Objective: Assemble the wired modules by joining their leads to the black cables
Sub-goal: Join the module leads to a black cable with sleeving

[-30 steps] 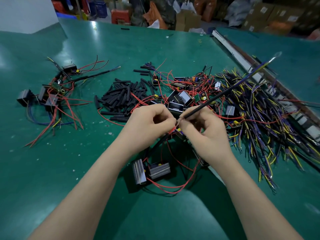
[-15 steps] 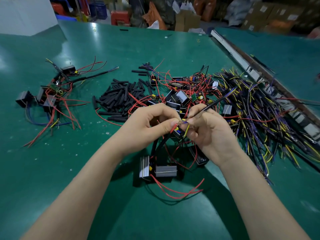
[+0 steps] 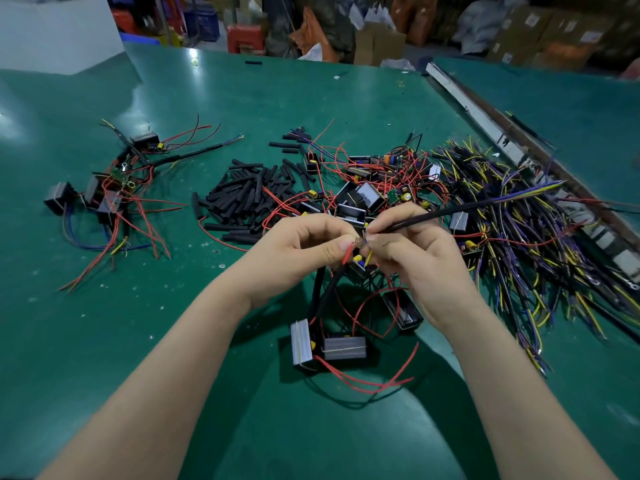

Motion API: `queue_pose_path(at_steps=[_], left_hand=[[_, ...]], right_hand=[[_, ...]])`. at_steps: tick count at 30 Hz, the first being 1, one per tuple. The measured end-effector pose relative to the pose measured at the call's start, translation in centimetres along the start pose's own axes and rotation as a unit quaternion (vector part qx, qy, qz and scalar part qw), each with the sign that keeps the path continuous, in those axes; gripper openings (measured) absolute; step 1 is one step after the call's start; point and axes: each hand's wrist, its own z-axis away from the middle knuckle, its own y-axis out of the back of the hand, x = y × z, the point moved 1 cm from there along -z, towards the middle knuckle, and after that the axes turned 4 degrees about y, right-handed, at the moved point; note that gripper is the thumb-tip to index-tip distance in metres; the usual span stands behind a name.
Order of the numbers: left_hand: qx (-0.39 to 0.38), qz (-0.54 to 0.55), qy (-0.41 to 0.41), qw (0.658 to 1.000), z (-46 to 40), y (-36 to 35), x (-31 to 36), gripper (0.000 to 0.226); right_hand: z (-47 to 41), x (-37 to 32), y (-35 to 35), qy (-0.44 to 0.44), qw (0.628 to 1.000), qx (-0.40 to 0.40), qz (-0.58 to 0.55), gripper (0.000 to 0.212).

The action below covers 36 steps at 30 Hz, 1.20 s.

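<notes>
So the join itself is right in the middle, held up off the table: my left hand (image 3: 308,252) is pinching a red lead (image 3: 348,254) between thumb and forefinger, and my right hand (image 3: 412,258) is curled round the end of a black cable (image 3: 450,211), with a short yellow lead (image 3: 369,258) poking down from its fingers. The two hands are basically touching at the fingertips, and the bare wire ends meet there, though they're too small to make out properly. The cable runs up and right from my right hand, ending in blue and yellow cores over the wire heap.

Hanging below my hands are black cables and red loops going down to two grey modules (image 3: 343,348) lying on the green table (image 3: 104,323), and a third module (image 3: 403,311) sits just under my right wrist.

Further out: a tangle of loose modules and red leads (image 3: 374,188) behind my hands, a pile of black sleeve tubes (image 3: 249,195) to its left, a big heap of black cables with yellow and purple cores (image 3: 519,244) on the right, and a cluster of finished assemblies (image 3: 110,188) far left.
</notes>
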Motion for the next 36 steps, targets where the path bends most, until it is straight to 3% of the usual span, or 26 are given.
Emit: queue_pose_path(at_steps=[4,8,13,16,20,23,26,33,36], left_hand=[[0.037,-0.014,0.029,0.999,-0.3,0.4,-0.5,0.012],[0.032,-0.001,0.045,0.998,-0.2,0.4,-0.5,0.015],[0.025,0.127,0.097,0.987,-0.3,-0.1,-0.3,0.012],[0.053,0.172,0.094,0.979,-0.4,-0.4,-0.3,0.014],[0.133,0.143,0.079,0.978,-0.7,-0.6,-0.7,0.02],[0.195,-0.032,0.005,0.98,-0.5,-0.8,-0.8,0.016],[0.227,-0.218,-0.078,0.946,-0.4,-0.8,-0.7,0.01],[0.165,-0.101,0.0,0.981,-0.4,-0.2,-0.4,0.006],[0.104,-0.092,0.056,0.989,-0.4,0.1,-0.6,0.007]], right_hand=[[0.1,0.4,0.2,0.051,0.99,0.003,0.132,0.014],[0.3,0.5,-0.1,0.107,0.973,0.051,0.2,0.018],[0.4,0.6,-0.4,0.156,0.961,0.083,0.211,0.017],[0.3,0.8,-0.5,0.116,0.971,0.09,0.19,0.011],[0.2,1.1,-0.6,0.046,0.987,0.08,0.134,0.009],[0.2,1.0,-0.6,0.019,0.988,0.087,0.127,0.013],[0.2,1.0,-0.5,-0.015,0.99,0.097,0.098,0.012],[-0.1,0.8,0.5,-0.037,0.99,0.132,-0.032,0.01],[-0.3,0.7,0.9,-0.026,0.986,0.149,-0.07,0.014]])
